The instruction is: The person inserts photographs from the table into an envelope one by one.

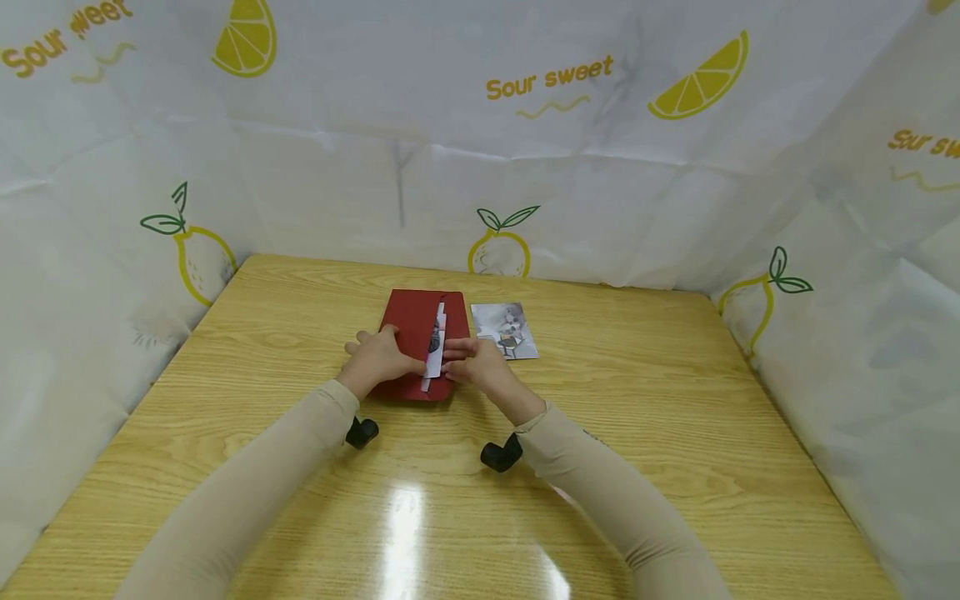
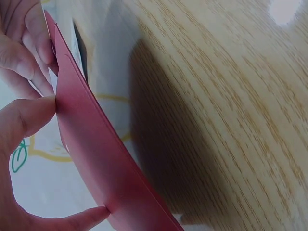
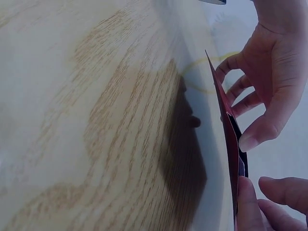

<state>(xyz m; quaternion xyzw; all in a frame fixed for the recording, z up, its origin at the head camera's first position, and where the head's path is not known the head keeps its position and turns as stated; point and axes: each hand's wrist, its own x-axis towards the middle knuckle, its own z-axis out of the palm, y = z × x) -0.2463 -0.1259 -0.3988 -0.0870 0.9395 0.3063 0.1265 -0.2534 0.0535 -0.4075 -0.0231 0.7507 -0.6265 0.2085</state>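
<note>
A red paper envelope [image 1: 412,312] is held slightly off the wooden table, its opening facing right. Several printed cards [image 1: 437,358] stick partway out of that opening. My left hand [image 1: 375,360] grips the envelope's left part, thumb on the front at the opening edge and fingers spread along the far side. My right hand [image 1: 489,368] is at the opening, its fairly straight fingers touching the flap beside the cards. In the right wrist view, the right thumb [image 3: 286,190] stands apart from the envelope. Exactly where some right fingertips rest is hidden by the flap.
A grey-and-white picture card [image 1: 506,329] lies flat on the wooden table [image 1: 637,400], just right of the envelope. Black wrist-camera mounts [image 1: 501,454] hang below both wrists. A white cloth with lemon prints [image 1: 420,183] walls the table's back and sides.
</note>
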